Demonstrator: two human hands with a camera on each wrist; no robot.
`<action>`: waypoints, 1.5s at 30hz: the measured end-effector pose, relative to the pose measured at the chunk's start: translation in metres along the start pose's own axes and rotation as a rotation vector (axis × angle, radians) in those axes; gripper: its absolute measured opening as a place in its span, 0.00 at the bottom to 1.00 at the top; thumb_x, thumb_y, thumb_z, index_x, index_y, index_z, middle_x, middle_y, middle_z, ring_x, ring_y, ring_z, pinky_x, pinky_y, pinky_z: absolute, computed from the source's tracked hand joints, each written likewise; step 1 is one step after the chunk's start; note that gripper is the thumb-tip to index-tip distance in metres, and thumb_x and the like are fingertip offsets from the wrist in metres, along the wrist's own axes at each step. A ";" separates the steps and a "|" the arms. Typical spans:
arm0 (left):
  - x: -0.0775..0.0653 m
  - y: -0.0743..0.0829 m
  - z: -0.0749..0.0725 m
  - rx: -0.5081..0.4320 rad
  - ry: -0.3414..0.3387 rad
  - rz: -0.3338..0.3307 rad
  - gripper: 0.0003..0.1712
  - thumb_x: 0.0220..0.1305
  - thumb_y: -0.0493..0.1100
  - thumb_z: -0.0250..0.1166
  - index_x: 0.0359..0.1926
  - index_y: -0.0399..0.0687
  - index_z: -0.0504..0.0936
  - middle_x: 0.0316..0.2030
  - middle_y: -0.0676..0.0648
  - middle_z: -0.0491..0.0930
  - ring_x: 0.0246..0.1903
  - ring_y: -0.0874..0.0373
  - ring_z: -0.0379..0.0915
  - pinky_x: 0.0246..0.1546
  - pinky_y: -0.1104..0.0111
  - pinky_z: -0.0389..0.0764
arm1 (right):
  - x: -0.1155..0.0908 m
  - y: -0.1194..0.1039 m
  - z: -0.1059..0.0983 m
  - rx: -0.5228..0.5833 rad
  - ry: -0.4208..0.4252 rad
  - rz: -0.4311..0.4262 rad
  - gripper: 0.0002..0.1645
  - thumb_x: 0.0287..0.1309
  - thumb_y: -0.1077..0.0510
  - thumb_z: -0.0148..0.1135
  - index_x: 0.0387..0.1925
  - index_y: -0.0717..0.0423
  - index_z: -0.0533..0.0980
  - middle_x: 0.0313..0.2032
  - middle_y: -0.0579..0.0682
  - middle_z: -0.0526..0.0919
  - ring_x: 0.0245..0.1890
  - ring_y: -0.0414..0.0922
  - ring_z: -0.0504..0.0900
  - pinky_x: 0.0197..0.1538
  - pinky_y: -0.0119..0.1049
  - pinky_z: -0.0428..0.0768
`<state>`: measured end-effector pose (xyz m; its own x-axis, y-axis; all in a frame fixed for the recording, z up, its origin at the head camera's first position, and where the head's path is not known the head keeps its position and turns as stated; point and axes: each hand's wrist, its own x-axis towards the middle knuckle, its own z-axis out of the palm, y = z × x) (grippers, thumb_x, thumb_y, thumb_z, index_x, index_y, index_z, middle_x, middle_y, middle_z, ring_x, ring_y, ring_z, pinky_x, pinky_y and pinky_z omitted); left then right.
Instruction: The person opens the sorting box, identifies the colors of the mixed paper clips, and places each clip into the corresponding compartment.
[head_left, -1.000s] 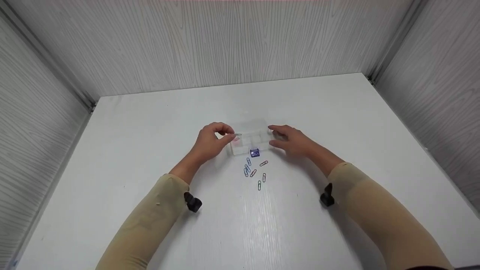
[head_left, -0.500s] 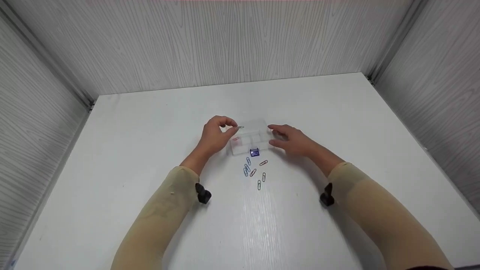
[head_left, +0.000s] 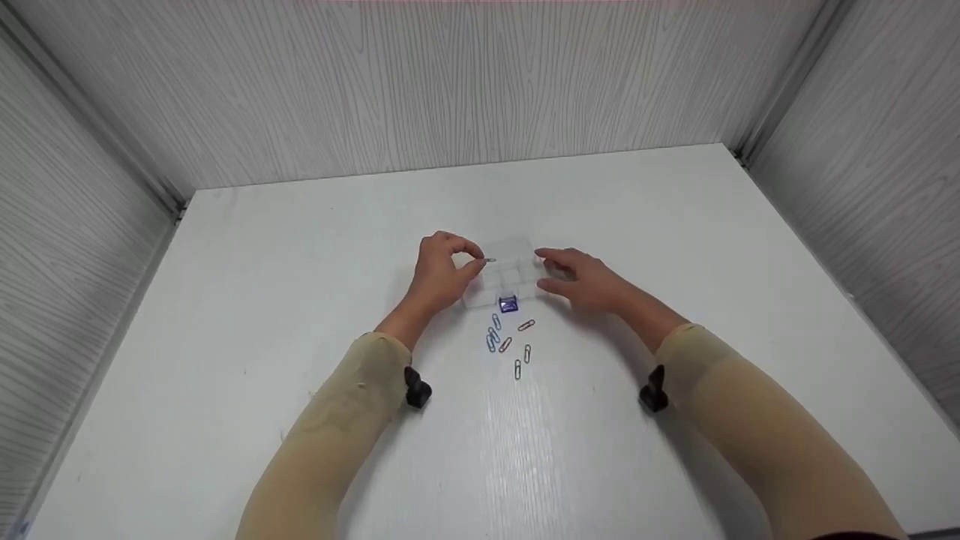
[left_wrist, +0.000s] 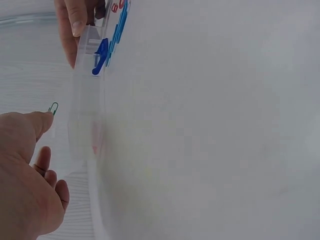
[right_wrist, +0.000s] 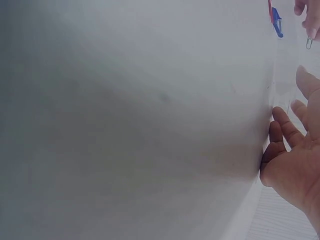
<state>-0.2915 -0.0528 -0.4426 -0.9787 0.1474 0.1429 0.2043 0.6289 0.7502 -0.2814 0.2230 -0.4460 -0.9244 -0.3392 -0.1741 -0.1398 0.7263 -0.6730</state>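
A green paper clip [left_wrist: 54,107] is pinched between the thumb and index finger of my left hand [head_left: 442,271], above a clear compartment box [head_left: 480,300]. The box's transparent lid [head_left: 510,244] lies open toward the back, and its blue latch [head_left: 508,304] faces the front. Through the box wall, something pink [left_wrist: 95,145] shows at the left end. My right hand [head_left: 585,281] rests at the box's right end, thumb and fingers relaxed and spread beside it. Before the box lie several blue paper clips [head_left: 493,335], red paper clips [head_left: 526,325] and dark green paper clips [head_left: 517,369].
A white table [head_left: 315,247] carries everything. Grey wood-grain panels [head_left: 465,82] rise behind it and at both sides. Small black wrist cameras [head_left: 418,390] are strapped over the beige sleeves.
My left hand has shifted right and slightly away with the paper clip, from the box's left end to over its middle-back. My right hand and the loose paper clips have stayed put.
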 end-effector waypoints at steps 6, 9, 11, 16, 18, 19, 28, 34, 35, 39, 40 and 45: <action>-0.002 0.003 0.003 0.037 -0.009 0.019 0.08 0.72 0.48 0.71 0.47 0.53 0.91 0.56 0.48 0.75 0.67 0.50 0.61 0.72 0.56 0.62 | 0.001 0.002 0.000 -0.004 0.003 -0.043 0.41 0.75 0.40 0.62 0.82 0.44 0.62 0.77 0.54 0.67 0.79 0.52 0.61 0.79 0.51 0.57; -0.006 0.004 0.001 0.004 -0.009 0.034 0.11 0.74 0.48 0.70 0.51 0.51 0.90 0.56 0.50 0.77 0.65 0.51 0.64 0.71 0.56 0.64 | 0.002 0.002 0.000 -0.009 0.004 -0.036 0.41 0.75 0.40 0.62 0.82 0.43 0.63 0.77 0.53 0.67 0.79 0.51 0.61 0.79 0.51 0.57; -0.011 0.003 -0.004 -0.036 -0.011 0.051 0.12 0.75 0.47 0.69 0.52 0.49 0.89 0.54 0.50 0.79 0.61 0.52 0.68 0.68 0.57 0.68 | 0.002 0.002 0.000 -0.013 0.001 -0.031 0.41 0.75 0.39 0.62 0.82 0.42 0.62 0.78 0.53 0.66 0.80 0.51 0.60 0.79 0.51 0.57; -0.032 0.002 -0.018 -0.117 -0.030 0.083 0.14 0.76 0.46 0.68 0.55 0.46 0.87 0.48 0.50 0.82 0.50 0.54 0.73 0.57 0.58 0.75 | 0.003 0.001 -0.001 -0.019 -0.010 -0.018 0.42 0.75 0.38 0.62 0.82 0.41 0.61 0.78 0.53 0.66 0.80 0.52 0.59 0.79 0.52 0.57; -0.041 0.002 -0.023 -0.126 -0.045 0.092 0.13 0.76 0.46 0.68 0.55 0.47 0.87 0.46 0.51 0.83 0.48 0.55 0.74 0.54 0.59 0.76 | 0.004 0.000 -0.003 -0.017 -0.011 -0.015 0.42 0.75 0.38 0.62 0.83 0.40 0.61 0.78 0.53 0.66 0.80 0.52 0.59 0.79 0.52 0.57; -0.045 0.002 -0.025 -0.130 -0.057 0.099 0.13 0.76 0.46 0.68 0.55 0.46 0.87 0.45 0.51 0.83 0.47 0.55 0.75 0.53 0.60 0.77 | 0.004 0.000 -0.003 -0.017 -0.008 -0.013 0.42 0.75 0.39 0.62 0.83 0.40 0.61 0.78 0.53 0.66 0.80 0.52 0.59 0.79 0.52 0.57; -0.088 0.000 -0.020 -0.154 -0.312 0.133 0.12 0.73 0.45 0.70 0.52 0.46 0.88 0.38 0.54 0.84 0.40 0.56 0.76 0.45 0.62 0.77 | 0.002 0.001 -0.002 -0.017 -0.013 -0.004 0.42 0.74 0.38 0.62 0.82 0.38 0.61 0.78 0.52 0.66 0.80 0.52 0.60 0.79 0.52 0.57; -0.105 0.008 -0.008 -0.181 -0.473 0.180 0.10 0.72 0.44 0.71 0.50 0.48 0.90 0.37 0.56 0.84 0.38 0.60 0.76 0.43 0.65 0.78 | 0.001 0.004 -0.003 -0.010 -0.012 -0.013 0.42 0.74 0.38 0.62 0.82 0.39 0.61 0.77 0.53 0.67 0.80 0.53 0.59 0.79 0.53 0.55; -0.106 0.009 -0.006 -0.188 -0.482 0.188 0.10 0.72 0.44 0.71 0.50 0.48 0.90 0.37 0.56 0.84 0.37 0.60 0.76 0.42 0.66 0.78 | 0.000 0.004 -0.004 -0.008 -0.011 -0.014 0.42 0.74 0.38 0.62 0.82 0.39 0.61 0.77 0.53 0.67 0.80 0.53 0.59 0.79 0.53 0.55; -0.108 0.013 0.002 -0.206 -0.497 0.205 0.10 0.72 0.43 0.71 0.50 0.47 0.90 0.36 0.56 0.83 0.36 0.61 0.76 0.42 0.67 0.77 | -0.001 0.006 -0.004 -0.005 -0.021 -0.014 0.42 0.75 0.38 0.62 0.83 0.39 0.60 0.78 0.53 0.66 0.81 0.53 0.57 0.79 0.53 0.54; -0.108 0.013 0.004 -0.207 -0.500 0.200 0.10 0.72 0.43 0.71 0.50 0.47 0.90 0.36 0.56 0.83 0.36 0.61 0.76 0.41 0.67 0.77 | -0.001 0.006 -0.004 0.000 -0.022 -0.010 0.42 0.74 0.37 0.62 0.83 0.38 0.60 0.78 0.52 0.65 0.81 0.53 0.57 0.79 0.53 0.54; -0.108 0.015 0.010 -0.178 -0.501 0.195 0.09 0.71 0.41 0.71 0.49 0.47 0.89 0.35 0.57 0.82 0.36 0.62 0.75 0.42 0.67 0.77 | -0.003 0.005 -0.004 0.014 -0.026 -0.002 0.42 0.75 0.37 0.62 0.83 0.38 0.60 0.78 0.52 0.65 0.81 0.53 0.56 0.79 0.54 0.53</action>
<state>-0.1828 -0.0518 -0.4533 -0.7848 0.6197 -0.0017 0.3314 0.4220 0.8439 -0.2811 0.2298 -0.4455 -0.9146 -0.3560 -0.1916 -0.1360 0.7173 -0.6834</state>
